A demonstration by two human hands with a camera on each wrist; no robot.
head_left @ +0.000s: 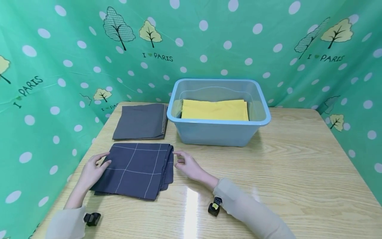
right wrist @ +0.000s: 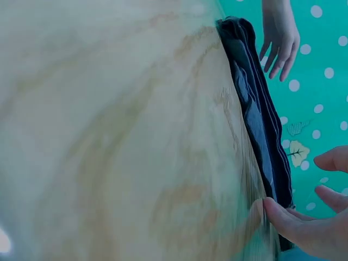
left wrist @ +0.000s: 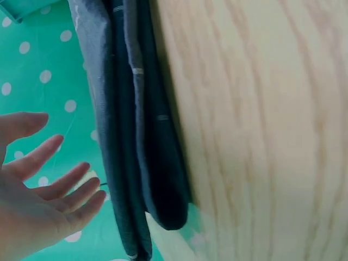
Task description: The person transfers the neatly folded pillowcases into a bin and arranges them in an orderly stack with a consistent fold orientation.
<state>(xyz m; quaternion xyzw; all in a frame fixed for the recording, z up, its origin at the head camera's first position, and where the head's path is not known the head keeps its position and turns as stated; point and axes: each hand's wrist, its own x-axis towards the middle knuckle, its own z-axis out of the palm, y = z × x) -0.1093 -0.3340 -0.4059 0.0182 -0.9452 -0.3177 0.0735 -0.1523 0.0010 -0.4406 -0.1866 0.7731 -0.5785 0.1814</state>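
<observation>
A dark navy cloth point(head_left: 131, 169) with thin white grid lines lies folded in several layers on the table. Over its left edge hovers my left hand point(head_left: 94, 171), thumb and fingers apart with nothing between them. In the left wrist view the left hand point(left wrist: 54, 198) has spread fingers beside the layered cloth point(left wrist: 128, 125). My right hand point(head_left: 188, 164) is at the cloth's right edge, fingers slightly bent. The right wrist view has the right hand point(right wrist: 315, 223) with a fingertip down by the end of the folded cloth point(right wrist: 258, 109); nothing is gripped.
Behind the navy cloth lies a folded grey cloth point(head_left: 140, 121). A light blue plastic bin point(head_left: 212, 134) stands at the table's back, with a folded yellow cloth point(head_left: 215, 110) inside. A green dotted curtain point(head_left: 203, 43) surrounds the wooden table point(head_left: 286, 172).
</observation>
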